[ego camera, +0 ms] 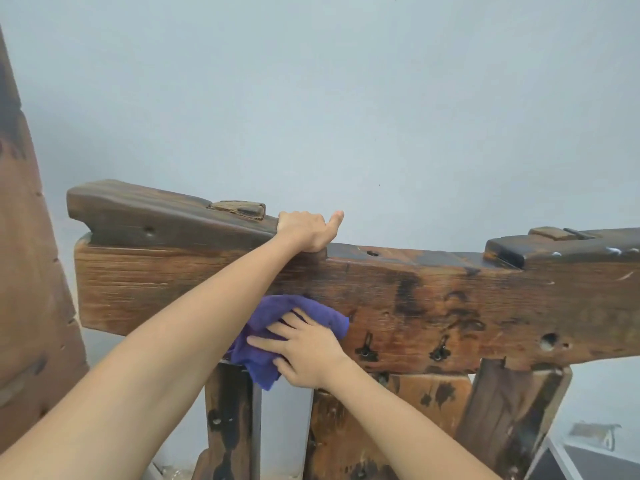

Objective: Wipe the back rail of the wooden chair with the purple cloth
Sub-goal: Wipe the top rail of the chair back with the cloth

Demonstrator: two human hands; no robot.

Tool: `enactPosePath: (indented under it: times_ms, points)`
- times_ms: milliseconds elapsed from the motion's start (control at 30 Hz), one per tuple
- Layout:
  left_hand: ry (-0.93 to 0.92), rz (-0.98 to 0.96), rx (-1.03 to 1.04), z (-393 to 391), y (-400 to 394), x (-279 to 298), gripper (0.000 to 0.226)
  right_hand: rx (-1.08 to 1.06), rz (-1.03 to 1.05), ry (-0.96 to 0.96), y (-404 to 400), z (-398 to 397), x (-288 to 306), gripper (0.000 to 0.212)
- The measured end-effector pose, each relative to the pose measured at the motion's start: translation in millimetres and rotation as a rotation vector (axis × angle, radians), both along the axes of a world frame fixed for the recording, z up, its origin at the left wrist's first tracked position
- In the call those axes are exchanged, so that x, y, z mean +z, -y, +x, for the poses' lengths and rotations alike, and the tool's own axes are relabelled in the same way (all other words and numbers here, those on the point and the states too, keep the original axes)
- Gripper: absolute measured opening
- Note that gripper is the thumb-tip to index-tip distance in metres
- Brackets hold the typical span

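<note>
Cloth [277, 336] – R hand [304, 355] fingers flat, pressing it on rail [433, 306] | L hand [306, 232] grips rail top

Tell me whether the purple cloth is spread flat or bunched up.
Bunched up. The purple cloth lies in crumpled folds under the right hand, whose straight fingers press it against the back rail.

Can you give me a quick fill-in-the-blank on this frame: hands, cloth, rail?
1. The right hand presses the crumpled ____ cloth against the front face of the weathered brown wooden back rail.
2. The left hand grips the ____ edge of that rail.
3. The cloth sits at the rail's lower edge, above a dark wooden ____ of the chair back.
4. Behind the chair is a plain pale ____.

Missing words: purple; top; slat; wall
</note>
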State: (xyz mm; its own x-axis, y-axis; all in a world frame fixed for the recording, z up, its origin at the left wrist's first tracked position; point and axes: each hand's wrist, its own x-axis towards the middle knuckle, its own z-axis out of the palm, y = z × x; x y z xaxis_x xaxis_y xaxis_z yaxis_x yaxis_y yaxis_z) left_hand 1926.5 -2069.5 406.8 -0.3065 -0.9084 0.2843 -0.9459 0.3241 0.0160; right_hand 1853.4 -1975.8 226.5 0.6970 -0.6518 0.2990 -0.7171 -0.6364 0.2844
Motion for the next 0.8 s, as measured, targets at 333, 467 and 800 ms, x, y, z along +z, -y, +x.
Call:
enactPosePath:
  times_ms: [333,467,800]
  points:
    - [0.088,-0.055,-0.001,1,-4,-4,0.084,-0.410,-0.425,0.519,-7,-178,21,0.061]
    - [0.132,-0.094,0.003,-3,-4,-7,0.074,-0.652,-0.431,0.731,-18,-260,17,0.064]
    - [0.082,-0.107,-0.039,-97,-28,-38,0.088,-0.965,-0.368,1.274,-15,-276,-23,0.054]
